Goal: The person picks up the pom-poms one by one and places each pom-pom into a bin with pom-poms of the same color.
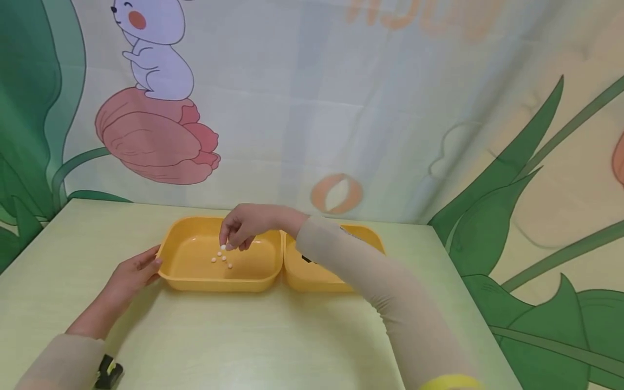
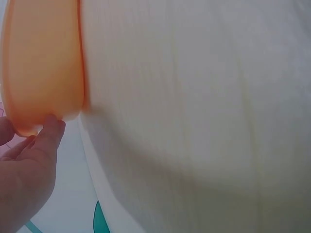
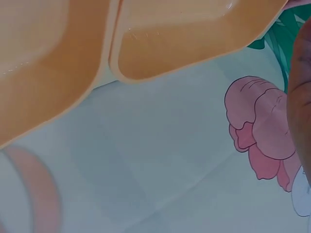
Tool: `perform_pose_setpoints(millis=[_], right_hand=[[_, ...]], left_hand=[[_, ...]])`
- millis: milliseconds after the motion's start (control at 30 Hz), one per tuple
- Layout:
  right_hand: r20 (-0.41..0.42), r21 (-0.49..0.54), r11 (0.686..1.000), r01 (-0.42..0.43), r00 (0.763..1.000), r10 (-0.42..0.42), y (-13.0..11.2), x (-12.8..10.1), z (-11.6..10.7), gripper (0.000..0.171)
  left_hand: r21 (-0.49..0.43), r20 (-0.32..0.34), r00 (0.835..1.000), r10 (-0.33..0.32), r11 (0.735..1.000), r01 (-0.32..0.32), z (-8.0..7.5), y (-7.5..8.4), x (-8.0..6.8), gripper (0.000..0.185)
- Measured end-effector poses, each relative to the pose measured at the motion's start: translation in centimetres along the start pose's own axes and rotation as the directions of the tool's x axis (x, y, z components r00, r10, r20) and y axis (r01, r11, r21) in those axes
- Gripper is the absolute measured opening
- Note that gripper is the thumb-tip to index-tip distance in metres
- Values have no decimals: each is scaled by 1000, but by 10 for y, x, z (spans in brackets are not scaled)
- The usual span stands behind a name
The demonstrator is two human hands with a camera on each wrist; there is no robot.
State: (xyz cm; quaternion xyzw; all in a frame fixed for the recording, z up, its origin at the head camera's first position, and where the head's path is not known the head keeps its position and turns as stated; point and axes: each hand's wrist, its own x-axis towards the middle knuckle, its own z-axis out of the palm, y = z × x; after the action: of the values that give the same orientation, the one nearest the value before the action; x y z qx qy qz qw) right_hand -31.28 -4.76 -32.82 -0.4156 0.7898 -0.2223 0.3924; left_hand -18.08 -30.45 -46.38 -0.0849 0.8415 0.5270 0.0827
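Right hand (image 1: 241,227) pinches a small white bead (image 1: 222,247), probably light and slippery; left hand (image 1: 130,273), fingers straight, steadies the yellow tray (image 1: 168,276).

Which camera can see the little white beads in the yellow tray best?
The head view: the beads lie plainly in the left tray under the right hand. Both wrist views show only tray, no beads.

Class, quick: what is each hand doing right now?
Left hand: open, fingers touching the left tray.
Right hand: pinching a small white bead.

Beige sleeves (image 1: 390,292), yellow right cuff (image 1: 450,382)
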Motion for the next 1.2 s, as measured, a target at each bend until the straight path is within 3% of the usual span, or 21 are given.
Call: perform_pose_setpoints(millis=[233,467,767,1200], right_hand=[[80,-62,993,-105,991,109,-3,29,-12,9],[160,-25,980,-197,967,199,1,61,-8,5],[156,-36,954,-297,942,298,3,91,12,9],[95,-38,929,-369,924,371,13,103,22,6]], left_hand=[[-10,-1,1000,-1,1000,1,0,1,-1,64],[-8,-4,1000,26,1000,-26,0,0,-1,63],[-8,1,999,32,999,-32,0,1,0,64],[-28,0,1000,1,1000,-1,-1,-1,0,64]])
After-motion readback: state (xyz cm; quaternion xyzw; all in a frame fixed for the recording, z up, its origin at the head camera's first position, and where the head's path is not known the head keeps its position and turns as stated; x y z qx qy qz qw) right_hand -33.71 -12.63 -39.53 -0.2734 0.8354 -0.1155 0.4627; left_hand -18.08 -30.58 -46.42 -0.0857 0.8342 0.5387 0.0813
